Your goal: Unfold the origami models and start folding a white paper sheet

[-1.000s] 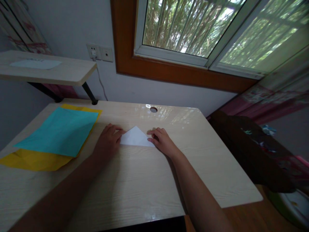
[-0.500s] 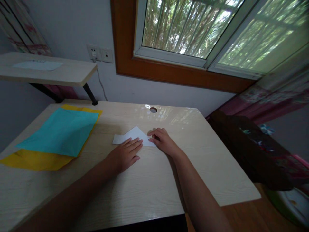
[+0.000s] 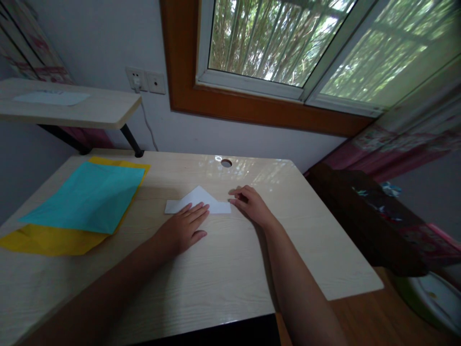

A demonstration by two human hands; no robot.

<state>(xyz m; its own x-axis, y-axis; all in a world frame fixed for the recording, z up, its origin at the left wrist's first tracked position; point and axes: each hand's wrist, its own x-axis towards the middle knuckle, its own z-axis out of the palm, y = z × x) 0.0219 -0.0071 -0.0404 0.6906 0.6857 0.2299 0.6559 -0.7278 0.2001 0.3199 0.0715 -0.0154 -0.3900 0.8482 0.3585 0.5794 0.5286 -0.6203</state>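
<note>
A folded sheet of white paper point(image 3: 198, 196) lies on the desk, with a pointed top in the middle and a flat strip reaching out to each side. My left hand point(image 3: 185, 226) is laid flat over its lower middle, fingers stretched out and pressing it down. At the paper's right end is my right hand point(image 3: 250, 204), its fingers bent and the thumb and forefinger tips a little apart. The thumb tip is close to the strip's right corner; whether it touches cannot be made out.
Sheets of turquoise paper point(image 3: 86, 197) and yellow paper point(image 3: 54, 240) lie on the desk point(image 3: 216, 274) at left. A raised shelf point(image 3: 108, 113) with a paper on it stands behind them. A round cable hole point(image 3: 226, 163) is near the back edge, below the window point(image 3: 266, 43).
My right hand has moved off the paper's right part slightly to the right, and the right strip now shows a straight end. My left hand stays flat on the paper. The view has shifted slightly.
</note>
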